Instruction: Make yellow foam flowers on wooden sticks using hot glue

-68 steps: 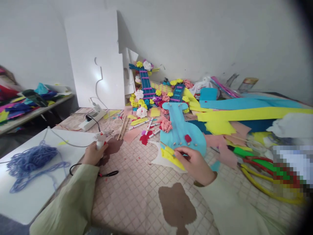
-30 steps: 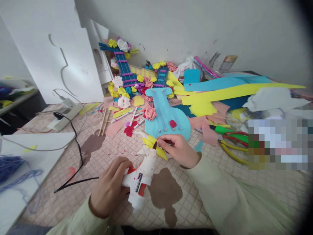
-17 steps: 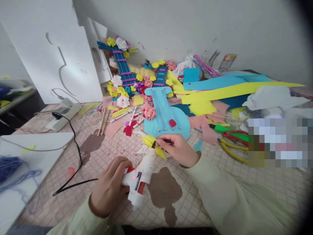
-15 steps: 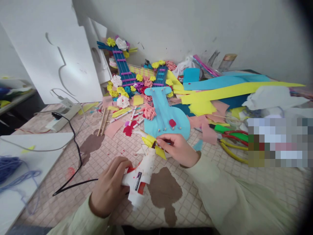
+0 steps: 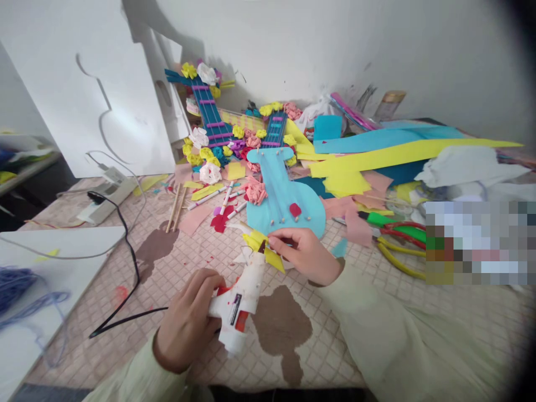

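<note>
Just below the light-blue guitar-shaped cutout (image 5: 288, 195), the left hand (image 5: 188, 318) was curled around the white-and-orange glue gun (image 5: 240, 301), angled up-right, and the right hand (image 5: 304, 254) reached leftward, fingertips pinched on the yellow paper piece (image 5: 274, 260).

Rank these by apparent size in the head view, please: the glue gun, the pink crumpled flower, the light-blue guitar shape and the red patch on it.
1. Light-blue guitar shape
2. Glue gun
3. Pink crumpled flower
4. Red patch

Left hand (image 5: 188, 318): fingers curled (firmly closed) | Right hand (image 5: 307, 255): fingertips pinched, palm down
</note>
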`<state>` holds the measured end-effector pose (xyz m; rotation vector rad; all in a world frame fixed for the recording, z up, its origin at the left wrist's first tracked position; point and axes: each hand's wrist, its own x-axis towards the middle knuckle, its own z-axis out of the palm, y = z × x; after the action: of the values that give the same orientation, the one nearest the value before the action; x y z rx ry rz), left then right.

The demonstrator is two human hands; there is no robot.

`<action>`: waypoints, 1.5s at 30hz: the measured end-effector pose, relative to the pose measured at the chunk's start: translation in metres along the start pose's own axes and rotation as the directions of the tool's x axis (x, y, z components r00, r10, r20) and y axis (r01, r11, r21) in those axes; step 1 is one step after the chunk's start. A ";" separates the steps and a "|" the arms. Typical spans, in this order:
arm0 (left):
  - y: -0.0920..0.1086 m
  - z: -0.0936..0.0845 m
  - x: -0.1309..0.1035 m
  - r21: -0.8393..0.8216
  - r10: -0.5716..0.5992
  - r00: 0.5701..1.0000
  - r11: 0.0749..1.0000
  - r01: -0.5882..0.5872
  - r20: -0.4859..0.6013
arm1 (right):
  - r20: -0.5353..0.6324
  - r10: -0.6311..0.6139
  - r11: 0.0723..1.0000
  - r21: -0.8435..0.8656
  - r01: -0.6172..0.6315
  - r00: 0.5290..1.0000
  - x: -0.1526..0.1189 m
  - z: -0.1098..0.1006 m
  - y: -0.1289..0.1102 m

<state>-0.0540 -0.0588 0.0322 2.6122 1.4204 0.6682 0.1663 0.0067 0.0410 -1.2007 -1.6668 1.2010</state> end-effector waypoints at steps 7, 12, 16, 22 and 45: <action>0.000 0.002 -0.001 -0.010 -0.008 1.000 1.000 0.008 -0.003 | -0.002 0.006 1.000 0.005 -0.006 1.000 0.000 0.000 0.002; 0.000 0.002 -0.001 -0.019 -0.006 1.000 1.000 0.006 -0.014 | 0.000 0.009 1.000 0.007 -0.009 1.000 0.001 0.001 0.002; 0.000 0.002 -0.002 -0.025 -0.021 1.000 0.999 0.020 -0.008 | -0.003 0.011 1.000 0.002 -0.011 1.000 0.001 0.001 0.002; -0.001 0.002 -0.003 -0.025 -0.037 0.999 0.999 0.036 -0.029 | -0.002 -0.005 1.000 -0.015 0.005 1.000 0.001 0.000 0.001; 0.001 0.001 -0.001 0.003 -0.045 0.996 0.999 0.046 -0.078 | -0.006 0.012 1.000 -0.027 -0.013 1.000 0.001 -0.001 0.001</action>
<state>-0.0536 -0.0600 0.0311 2.5756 1.4995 0.7691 0.1670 0.0082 0.0405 -1.2316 -1.6781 1.1851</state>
